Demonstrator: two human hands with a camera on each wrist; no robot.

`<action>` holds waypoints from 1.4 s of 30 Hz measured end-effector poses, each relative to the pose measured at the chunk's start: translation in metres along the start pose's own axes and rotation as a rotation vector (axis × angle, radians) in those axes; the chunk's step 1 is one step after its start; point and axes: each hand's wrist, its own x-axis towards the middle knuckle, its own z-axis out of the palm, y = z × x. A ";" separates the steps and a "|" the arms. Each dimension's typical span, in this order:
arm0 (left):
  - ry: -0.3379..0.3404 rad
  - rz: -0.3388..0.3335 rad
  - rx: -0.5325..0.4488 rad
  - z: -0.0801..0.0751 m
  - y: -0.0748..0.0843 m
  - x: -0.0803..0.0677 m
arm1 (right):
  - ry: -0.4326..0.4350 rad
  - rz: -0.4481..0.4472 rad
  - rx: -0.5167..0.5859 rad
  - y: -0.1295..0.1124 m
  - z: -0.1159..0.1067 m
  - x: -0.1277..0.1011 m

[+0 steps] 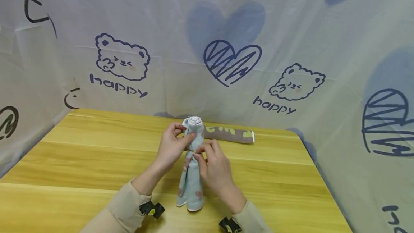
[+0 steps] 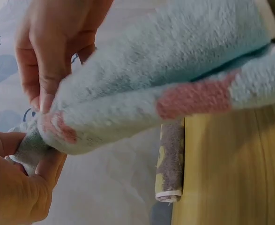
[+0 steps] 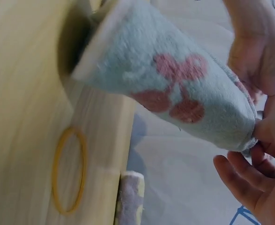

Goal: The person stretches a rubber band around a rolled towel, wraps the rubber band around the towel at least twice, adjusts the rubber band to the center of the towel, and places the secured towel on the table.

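A light blue towel (image 1: 194, 179) with pink cherry patterns stands upright in the head view, gathered to a narrow waist, its rolled white end on top and its lower part flaring. My left hand (image 1: 170, 147) holds the upper roll between thumb and fingers. At the waist, my right hand (image 1: 216, 170) pinches the cloth with thumb and fingertips. In the left wrist view the gathered neck of the towel (image 2: 128, 89) lies between both hands. The right wrist view shows the towel's cherry print (image 3: 179, 89) and open lower edge, with my right fingers (image 3: 245, 176) at the gathered end.
A brown rolled towel (image 1: 228, 135) with yellow-green marks lies near the table's back edge, behind the blue one. An orange-yellow rubber band (image 3: 55, 176) lies on the wooden table (image 1: 97, 161). A printed white curtain (image 1: 171, 82) hangs behind and beside the table.
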 end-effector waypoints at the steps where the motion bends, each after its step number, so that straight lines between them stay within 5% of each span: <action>1: -0.022 -0.007 0.009 -0.002 0.000 0.001 | -0.013 0.010 0.028 0.000 0.000 0.000; 10: -0.432 -0.028 -0.027 -0.020 0.006 0.005 | -0.026 0.115 0.270 0.005 -0.006 0.003; 14: -0.499 -0.016 0.015 -0.025 0.005 0.006 | -0.058 0.122 0.312 0.005 -0.009 0.004; 17: -0.440 0.016 0.051 -0.024 0.004 0.006 | -0.085 0.100 0.309 0.003 -0.010 0.004; 23: -0.197 0.087 0.077 -0.014 0.002 0.003 | -0.099 -0.009 0.305 0.002 -0.007 0.004; 28: -0.029 0.083 0.081 -0.008 0.004 0.002 | -0.141 -0.103 0.330 0.005 -0.003 0.003; 34: 0.013 0.040 0.048 -0.005 0.006 0.004 | -0.138 -0.126 0.326 0.009 -0.005 0.003; 42: 0.050 0.040 -0.024 -0.003 0.007 0.001 | -0.054 0.045 0.331 0.002 -0.004 0.002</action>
